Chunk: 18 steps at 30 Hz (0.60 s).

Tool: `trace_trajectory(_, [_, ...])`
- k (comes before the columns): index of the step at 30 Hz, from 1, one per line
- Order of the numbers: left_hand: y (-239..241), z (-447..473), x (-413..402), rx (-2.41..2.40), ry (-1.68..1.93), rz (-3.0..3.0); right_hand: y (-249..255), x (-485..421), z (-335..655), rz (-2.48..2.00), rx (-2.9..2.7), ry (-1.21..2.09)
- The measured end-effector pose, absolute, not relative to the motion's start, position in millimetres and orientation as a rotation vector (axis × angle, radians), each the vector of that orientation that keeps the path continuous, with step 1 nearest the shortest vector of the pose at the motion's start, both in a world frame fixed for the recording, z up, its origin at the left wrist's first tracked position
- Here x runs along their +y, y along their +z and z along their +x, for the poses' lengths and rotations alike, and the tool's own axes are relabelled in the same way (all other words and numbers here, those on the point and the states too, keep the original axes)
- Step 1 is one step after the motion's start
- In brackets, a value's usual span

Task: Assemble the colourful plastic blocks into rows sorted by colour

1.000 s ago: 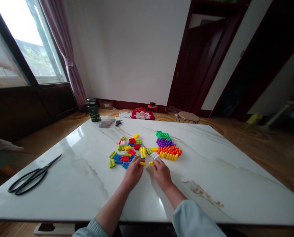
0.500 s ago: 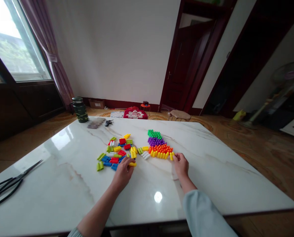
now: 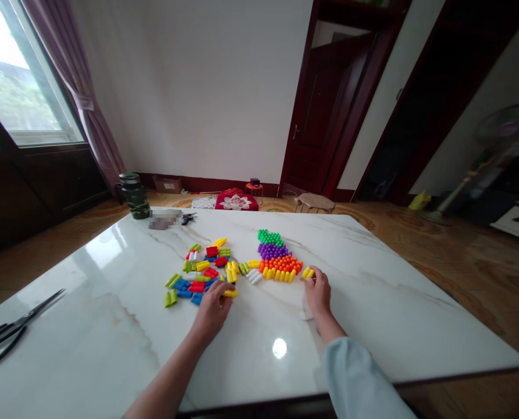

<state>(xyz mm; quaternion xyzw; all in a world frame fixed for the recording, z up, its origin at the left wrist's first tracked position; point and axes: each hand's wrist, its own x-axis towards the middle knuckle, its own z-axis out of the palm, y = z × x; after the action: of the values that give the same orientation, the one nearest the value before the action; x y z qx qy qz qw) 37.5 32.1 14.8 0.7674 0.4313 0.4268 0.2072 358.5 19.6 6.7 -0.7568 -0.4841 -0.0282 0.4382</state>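
My right hand (image 3: 319, 291) pinches a yellow bullet-shaped plastic block (image 3: 308, 272), tilted, just right of the sorted group. In my left hand (image 3: 213, 304) is another yellow bullet-shaped block (image 3: 230, 294), held low at the near edge of a loose pile. The sorted group stands upright in colour bands: green blocks (image 3: 270, 237) at the back, then purple blocks (image 3: 273, 251), orange blocks (image 3: 281, 264), and a front row of yellow blocks (image 3: 279, 274). The loose pile lies on its side in mixed colours, among them red blocks (image 3: 197, 287) and white blocks (image 3: 254, 276).
The white marble-look table (image 3: 373, 314) bears black-handled scissors (image 3: 19, 326) at left. Near its far left corner are a camouflage flask (image 3: 134, 196), a blurred-out item (image 3: 166, 219) and small black pliers (image 3: 188, 218). A stool (image 3: 315, 202) stands beyond the far edge.
My right hand has drawn its yellow block away from the end of the yellow row and tipped it over. My left hand keeps its yellow block near the pile. The view has shifted slightly.
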Motion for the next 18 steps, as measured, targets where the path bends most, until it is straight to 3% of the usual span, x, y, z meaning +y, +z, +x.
trace_trajectory(18, [17.8,37.7,31.2,1.203,1.206,2.158,8.6,24.1,348.8,-1.733,-1.21,0.11])
